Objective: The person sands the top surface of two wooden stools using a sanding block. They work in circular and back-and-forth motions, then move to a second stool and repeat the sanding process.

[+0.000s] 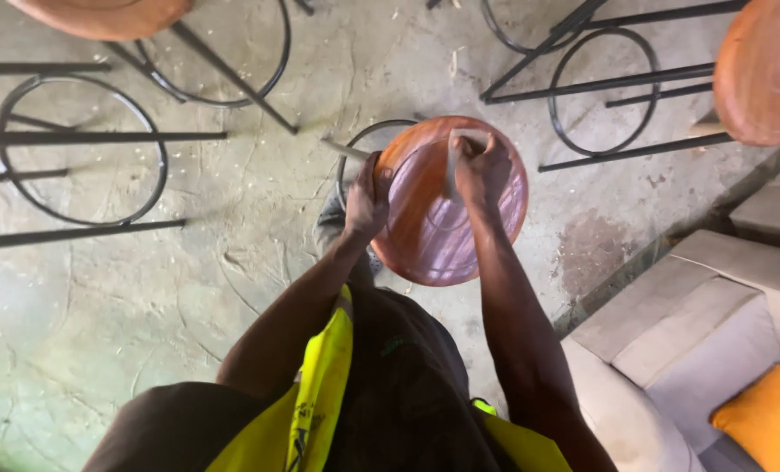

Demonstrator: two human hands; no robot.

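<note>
A round reddish-brown wooden stool seat (434, 236) stands below me on a black metal ring base (364, 140). My left hand (368, 197) grips the seat's left rim. My right hand (482, 166) is closed around a pale folded piece, like sandpaper or cloth (453, 162), pressed on the seat's top near its far edge. Both forearms reach down from my yellow vest.
Several black metal stool frames lie on the concrete floor: two at left (84, 149), others at top right (600, 87). More wooden seats show at top left (101, 13) and top right (762, 70). A grey sofa (696, 332) with an orange cushion (770, 419) sits at right.
</note>
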